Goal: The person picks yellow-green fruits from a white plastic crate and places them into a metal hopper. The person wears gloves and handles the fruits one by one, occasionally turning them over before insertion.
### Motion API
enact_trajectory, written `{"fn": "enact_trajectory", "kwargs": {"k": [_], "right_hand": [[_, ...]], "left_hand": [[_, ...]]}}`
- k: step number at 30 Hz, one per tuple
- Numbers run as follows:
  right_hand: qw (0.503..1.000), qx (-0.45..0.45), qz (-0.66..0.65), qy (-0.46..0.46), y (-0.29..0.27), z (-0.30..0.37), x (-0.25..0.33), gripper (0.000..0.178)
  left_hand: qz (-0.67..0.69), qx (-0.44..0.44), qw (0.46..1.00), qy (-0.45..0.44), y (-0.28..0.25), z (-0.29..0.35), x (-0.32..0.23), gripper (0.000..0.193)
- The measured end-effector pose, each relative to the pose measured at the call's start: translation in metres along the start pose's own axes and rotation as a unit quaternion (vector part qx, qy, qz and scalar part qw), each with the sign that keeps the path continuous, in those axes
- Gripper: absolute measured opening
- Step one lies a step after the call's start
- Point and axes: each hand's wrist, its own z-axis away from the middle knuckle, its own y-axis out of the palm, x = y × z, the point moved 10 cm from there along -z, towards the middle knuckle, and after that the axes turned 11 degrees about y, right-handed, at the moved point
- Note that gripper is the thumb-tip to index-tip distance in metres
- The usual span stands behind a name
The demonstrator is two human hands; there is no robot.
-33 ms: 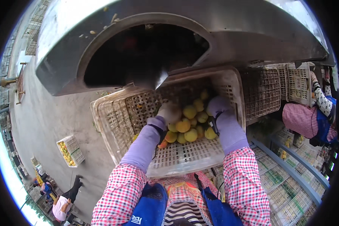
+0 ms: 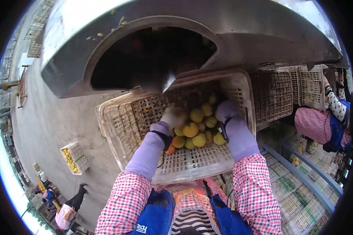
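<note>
A white slatted plastic crate (image 2: 184, 161) sits in front of me, tilted, with several yellow-orange round fruits (image 2: 199, 140) that look like peaches heaped in its middle and far part. Both my arms reach into it in lavender sleeves over pink checked cuffs. My left hand (image 2: 173, 116), in a pale glove, is at the left side of the heap; motion smears its fingers. My right hand (image 2: 228, 111) lies against the heap's right side near the crate wall, its fingers lost in shadow. Whether either hand holds a fruit cannot be made out.
A metal machine housing (image 2: 255, 47) with a dark opening (image 2: 153, 58) overhangs the crate's far side. More crates (image 2: 272, 96) stand to the right, beside blue rails (image 2: 302, 176) and a person in checked clothing (image 2: 313, 125). A fruit-filled crate (image 2: 79, 156) rests on the left floor.
My left hand and forearm have shifted slightly left. My right hand stays nearly where it was, and the fruits look unmoved.
</note>
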Motion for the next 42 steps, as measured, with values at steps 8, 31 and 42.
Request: {"fn": "enact_trajectory", "kwargs": {"k": [8, 31, 42], "right_hand": [[0.749, 0.05, -0.622, -0.222, -0.124, 0.161, 0.061, 0.044], [0.72, -0.06, -0.654, -0.225, -0.18, 0.147, 0.052, 0.089], [0.748, -0.212, -0.597, -0.199, -0.221, 0.164, 0.046, 0.077]], "left_hand": [[0.662, 0.008, 0.748, -0.048, -0.063, 0.108, -0.158, 0.075], [0.414, -0.029, 0.896, 0.156, -0.129, 0.085, -0.236, 0.051], [0.365, -0.064, 0.922, 0.11, -0.141, 0.077, -0.254, 0.049]]}}
